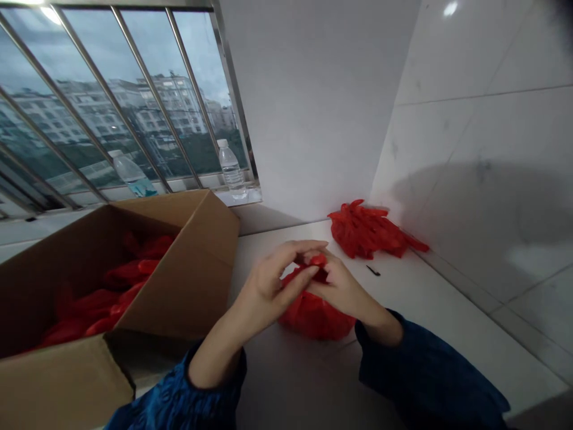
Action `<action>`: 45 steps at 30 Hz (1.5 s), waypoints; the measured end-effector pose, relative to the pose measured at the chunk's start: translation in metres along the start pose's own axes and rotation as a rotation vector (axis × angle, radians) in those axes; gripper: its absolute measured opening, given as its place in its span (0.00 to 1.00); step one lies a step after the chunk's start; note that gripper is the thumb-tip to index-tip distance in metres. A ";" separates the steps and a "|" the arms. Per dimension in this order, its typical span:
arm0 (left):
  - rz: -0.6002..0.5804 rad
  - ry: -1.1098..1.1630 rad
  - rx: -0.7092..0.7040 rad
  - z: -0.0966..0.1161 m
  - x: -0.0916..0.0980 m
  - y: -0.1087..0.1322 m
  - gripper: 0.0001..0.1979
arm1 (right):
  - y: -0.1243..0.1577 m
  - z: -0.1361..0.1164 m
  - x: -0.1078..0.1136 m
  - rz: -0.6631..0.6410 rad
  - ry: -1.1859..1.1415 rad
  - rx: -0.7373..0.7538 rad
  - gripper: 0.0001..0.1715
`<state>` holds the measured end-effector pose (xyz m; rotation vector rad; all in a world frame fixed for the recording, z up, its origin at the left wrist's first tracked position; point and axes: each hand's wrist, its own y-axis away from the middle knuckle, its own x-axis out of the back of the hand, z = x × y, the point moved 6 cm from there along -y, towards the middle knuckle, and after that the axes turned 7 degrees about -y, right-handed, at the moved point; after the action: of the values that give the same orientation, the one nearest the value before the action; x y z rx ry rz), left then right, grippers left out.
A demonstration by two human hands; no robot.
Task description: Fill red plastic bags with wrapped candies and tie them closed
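Note:
A filled red plastic bag [317,319] rests on the white surface in front of me. Above it, my left hand [280,278] and my right hand [342,283] come together at the bag's gathered top. The left thumb and fingers curve round the red plastic from the left. From the right, the right fingers close on the same bunched part, with a bit of red showing between the hands. Some fingertips are hidden behind one another, and the bag's contents cannot be seen.
An open cardboard box [203,263] with several red bags [129,275] stands at left. A heap of red plastic bags [364,230] lies by the wall, near a small black object [373,271]. Two plastic bottles, one upright [231,170] and one leaning [133,174], stand by the barred window.

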<state>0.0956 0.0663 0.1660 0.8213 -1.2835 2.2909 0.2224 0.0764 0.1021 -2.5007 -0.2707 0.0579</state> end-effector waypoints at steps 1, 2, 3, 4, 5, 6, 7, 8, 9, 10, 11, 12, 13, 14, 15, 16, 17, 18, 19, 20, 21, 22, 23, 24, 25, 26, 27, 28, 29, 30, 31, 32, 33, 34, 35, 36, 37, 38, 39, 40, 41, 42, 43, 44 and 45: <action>0.056 -0.008 -0.005 -0.001 -0.003 0.004 0.17 | 0.000 0.003 -0.001 0.025 -0.025 -0.018 0.16; 0.154 -0.010 0.024 -0.006 -0.004 0.009 0.18 | 0.000 0.008 0.001 0.062 -0.071 -0.070 0.14; 0.258 0.004 0.079 -0.014 -0.006 0.016 0.20 | 0.000 0.013 0.003 0.105 -0.132 -0.136 0.15; 0.334 0.048 0.150 -0.023 -0.011 0.024 0.24 | 0.001 0.018 0.005 0.147 -0.203 -0.201 0.16; 0.348 0.125 0.227 -0.034 -0.020 0.030 0.30 | 0.001 0.022 0.006 0.178 -0.277 -0.260 0.17; 0.295 0.228 0.300 -0.044 -0.032 0.035 0.35 | 0.002 0.025 0.007 0.197 -0.345 -0.308 0.17; 0.217 0.353 0.370 -0.052 -0.045 0.039 0.38 | 0.003 0.027 0.008 0.203 -0.401 -0.346 0.17; 0.128 0.482 0.435 -0.059 -0.057 0.042 0.38 | 0.003 0.028 0.009 0.197 -0.438 -0.374 0.17; 0.049 0.605 0.496 -0.064 -0.067 0.045 0.36 | 0.003 0.029 0.010 0.179 -0.449 -0.390 0.18; -0.008 0.714 0.555 -0.068 -0.072 0.046 0.33 | 0.003 0.028 0.012 0.147 -0.431 -0.395 0.18; -0.042 0.797 0.608 -0.070 -0.074 0.047 0.30 | 0.002 0.026 0.015 0.097 -0.384 -0.389 0.18; -0.051 0.854 0.654 -0.072 -0.073 0.047 0.28 | 0.001 0.023 0.017 0.028 -0.309 -0.370 0.18; -0.046 0.893 0.691 -0.074 -0.071 0.046 0.26 | 0.001 0.019 0.018 -0.053 -0.207 -0.334 0.17; -0.030 0.920 0.718 -0.075 -0.067 0.046 0.25 | 0.001 0.014 0.020 -0.133 -0.082 -0.282 0.15; -0.011 0.943 0.735 -0.075 -0.064 0.045 0.24 | 0.001 0.010 0.020 -0.197 0.057 -0.222 0.11; 0.004 0.965 0.747 -0.076 -0.063 0.045 0.23 | 0.002 0.006 0.021 -0.232 0.197 -0.159 0.08; 0.013 0.985 0.755 -0.076 -0.062 0.045 0.23 | 0.002 0.002 0.021 -0.230 0.327 -0.101 0.07; 0.009 1.003 0.762 -0.076 -0.063 0.045 0.22 | 0.003 -0.001 0.021 -0.198 0.437 -0.054 0.07; -0.002 1.015 0.772 -0.077 -0.064 0.045 0.22 | 0.003 -0.003 0.020 -0.150 0.525 -0.022 0.08; -0.015 1.022 0.786 -0.077 -0.066 0.045 0.22 | 0.004 -0.005 0.018 -0.098 0.589 -0.002 0.09; -0.029 1.026 0.802 -0.078 -0.069 0.046 0.22 | 0.004 -0.007 0.016 -0.053 0.636 0.015 0.09; -0.038 1.027 0.818 -0.079 -0.071 0.046 0.21 | 0.005 -0.009 0.013 -0.020 0.673 0.032 0.09; -0.041 1.031 0.832 -0.079 -0.072 0.047 0.21 | 0.006 -0.011 0.011 -0.002 0.706 0.043 0.08; -0.039 1.042 0.841 -0.079 -0.072 0.047 0.20 | 0.006 -0.012 0.009 0.003 0.737 0.053 0.08; -0.029 1.057 0.847 -0.078 -0.073 0.046 0.19 | 0.007 -0.013 0.007 -0.004 0.764 0.063 0.07; -0.006 1.069 0.854 -0.078 -0.072 0.047 0.18 | 0.008 -0.014 0.006 -0.021 0.786 0.077 0.07; 0.036 1.076 0.868 -0.078 -0.070 0.047 0.18 | 0.010 -0.015 0.007 -0.044 0.803 0.094 0.06; 0.093 1.076 0.888 -0.080 -0.068 0.049 0.17 | 0.013 -0.016 0.008 -0.066 0.812 0.116 0.06; 0.155 1.070 0.912 -0.082 -0.066 0.052 0.17 | 0.017 -0.017 0.009 -0.088 0.809 0.141 0.05; 0.216 1.061 0.936 -0.086 -0.064 0.055 0.18 | 0.023 -0.018 0.011 -0.106 0.792 0.166 0.05; 0.268 1.051 0.956 -0.090 -0.063 0.059 0.18 | 0.030 -0.018 0.014 -0.118 0.758 0.186 0.05; 0.304 1.046 0.970 -0.096 -0.063 0.062 0.19 | 0.039 -0.018 0.017 -0.126 0.710 0.193 0.05; 0.333 1.042 0.980 -0.102 -0.063 0.066 0.19 | 0.049 -0.018 0.020 -0.133 0.657 0.184 0.05; 0.363 1.035 0.985 -0.110 -0.064 0.069 0.18 | 0.060 -0.016 0.023 -0.140 0.606 0.156 0.05; 0.402 1.025 0.990 -0.119 -0.065 0.073 0.17 | 0.072 -0.013 0.026 -0.154 0.565 0.107 0.05; 0.445 1.011 0.995 -0.129 -0.066 0.077 0.16 | 0.083 -0.009 0.030 -0.164 0.537 0.050 0.06; 0.487 0.995 1.001 -0.138 -0.068 0.081 0.14 | 0.094 -0.006 0.034 -0.167 0.510 -0.011 0.07; 0.521 0.977 1.007 -0.146 -0.070 0.085 0.12 | 0.104 -0.003 0.039 -0.165 0.484 -0.077 0.08; 0.543 0.960 1.014 -0.152 -0.072 0.090 0.11 | 0.113 0.001 0.044 -0.162 0.454 -0.145 0.09; 0.553 0.941 1.018 -0.156 -0.074 0.094 0.11 | 0.121 0.005 0.050 -0.162 0.413 -0.213 0.10; 0.551 0.925 1.019 -0.158 -0.076 0.099 0.12 | 0.128 0.009 0.057 -0.166 0.360 -0.279 0.10; 0.540 0.919 1.017 -0.158 -0.077 0.104 0.16 | 0.133 0.014 0.064 -0.166 0.303 -0.334 0.09; 0.516 0.903 1.013 -0.156 -0.076 0.110 0.21 | 0.137 0.019 0.072 -0.149 0.258 -0.381 0.07; 0.476 0.864 1.009 -0.153 -0.075 0.116 0.27 | 0.140 0.025 0.080 -0.106 0.251 -0.416 0.08; 0.416 0.796 1.002 -0.150 -0.072 0.124 0.31 | 0.142 0.031 0.089 -0.046 0.294 -0.436 0.10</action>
<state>0.0323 0.1291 -0.0206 -0.2174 0.1115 3.0778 0.3320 0.0011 -0.0044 -2.8832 -0.2356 -0.4274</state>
